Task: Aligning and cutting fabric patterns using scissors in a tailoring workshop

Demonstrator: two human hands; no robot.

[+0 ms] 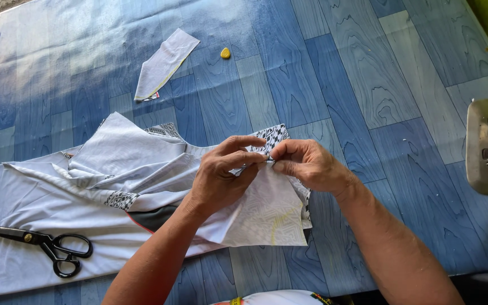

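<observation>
Head view: at frame centre, our left hand (218, 179) and right hand (306, 164) pinched the pale grey patterned fabric piece (114, 186) between closed fingertips; black-handled scissors (46, 247) lay lower left.

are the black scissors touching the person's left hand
Apart. The head view shows the black scissors lying on the pale fabric near the table's edge, with a clear stretch of cloth between them and the left hand, which pinches the fabric's patterned edge.
</observation>
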